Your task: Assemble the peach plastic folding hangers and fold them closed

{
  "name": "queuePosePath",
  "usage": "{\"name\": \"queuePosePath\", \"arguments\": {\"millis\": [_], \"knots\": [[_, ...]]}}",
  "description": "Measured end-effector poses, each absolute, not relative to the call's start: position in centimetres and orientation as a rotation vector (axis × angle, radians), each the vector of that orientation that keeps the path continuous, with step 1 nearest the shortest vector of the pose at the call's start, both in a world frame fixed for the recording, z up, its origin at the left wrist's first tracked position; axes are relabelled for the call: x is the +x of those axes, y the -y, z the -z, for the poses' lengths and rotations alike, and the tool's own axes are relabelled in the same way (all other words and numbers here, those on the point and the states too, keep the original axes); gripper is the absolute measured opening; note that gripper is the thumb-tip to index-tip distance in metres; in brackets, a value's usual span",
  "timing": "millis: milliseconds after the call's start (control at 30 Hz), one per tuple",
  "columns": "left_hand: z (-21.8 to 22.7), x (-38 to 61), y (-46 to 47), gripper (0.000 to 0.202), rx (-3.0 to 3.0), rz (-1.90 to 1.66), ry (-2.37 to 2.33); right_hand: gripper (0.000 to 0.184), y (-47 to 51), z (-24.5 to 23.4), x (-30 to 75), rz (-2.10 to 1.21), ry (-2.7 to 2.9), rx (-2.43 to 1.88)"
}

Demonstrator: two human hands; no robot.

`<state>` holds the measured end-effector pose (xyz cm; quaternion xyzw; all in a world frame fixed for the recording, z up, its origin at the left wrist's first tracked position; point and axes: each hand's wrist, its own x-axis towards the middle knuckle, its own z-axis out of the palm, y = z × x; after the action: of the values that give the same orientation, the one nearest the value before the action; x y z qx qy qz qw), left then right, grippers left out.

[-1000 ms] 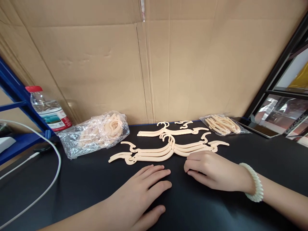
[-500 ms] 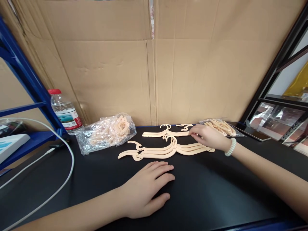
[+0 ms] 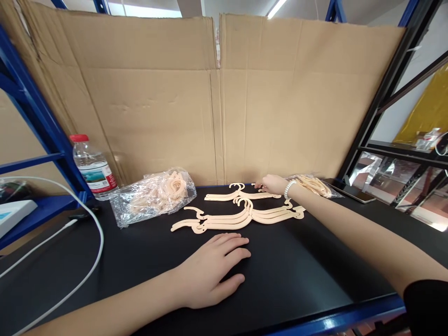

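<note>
My left hand [image 3: 213, 270] lies flat on the black tabletop, fingers spread, holding nothing. Just beyond it are several cream-coloured hanger parts [image 3: 227, 223], laid out as a nested group of hangers with hooks in the middle. Behind this group lies another hanger [image 3: 224, 197]. My right hand [image 3: 273, 184] is stretched out to the back of the table, above the right arm of that rear hanger. Its fingers are bent together over a small cream hanger piece [image 3: 253, 185], most of which they hide.
At the back left lies a clear plastic bag of hanger parts [image 3: 159, 191], beside a water bottle [image 3: 93, 168]. Another bag of parts [image 3: 311, 185] and a phone [image 3: 350, 191] are at the back right. A white cable [image 3: 100, 242] curves along the left. Cardboard [image 3: 157, 107] walls the back.
My right hand has moved left and farther back, from the rear hanger's right end to the small pieces behind it. My left hand stays flat. The view has tilted up.
</note>
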<state>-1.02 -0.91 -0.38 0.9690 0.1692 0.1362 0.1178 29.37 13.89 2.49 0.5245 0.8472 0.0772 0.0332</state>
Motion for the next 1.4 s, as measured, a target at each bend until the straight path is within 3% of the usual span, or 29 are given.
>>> {"name": "queuePosePath", "arguments": {"millis": [400,500,700,967,1167,1400], "knots": [[0.6,-1.2,0.8,0.038,2.819,-0.435,-0.476,0.019,-13.1,-3.1,29.0,-0.410,-2.577,1.716],[0.7,-1.1,0.8,0.038,2.818,-0.432,-0.478,0.011,-11.7,-4.0,29.4,-0.484,-2.672,1.796],[0.7,-1.0,0.8,0.038,2.785,-0.420,-0.500,0.015,-6.8,-6.0,29.3,-0.564,-2.974,1.909],[0.1,0.3,1.4,0.031,2.210,-0.595,-0.703,0.009,0.6,-6.4,26.8,-0.136,-3.605,1.740],[0.9,1.0,1.2,0.048,1.587,-0.806,-0.625,0.011,3.0,-4.1,23.3,0.149,-3.845,1.295],[0.4,1.1,1.0,0.026,1.442,-0.949,-0.749,0.016,2.3,-1.6,21.8,0.266,-3.793,1.122]]}}
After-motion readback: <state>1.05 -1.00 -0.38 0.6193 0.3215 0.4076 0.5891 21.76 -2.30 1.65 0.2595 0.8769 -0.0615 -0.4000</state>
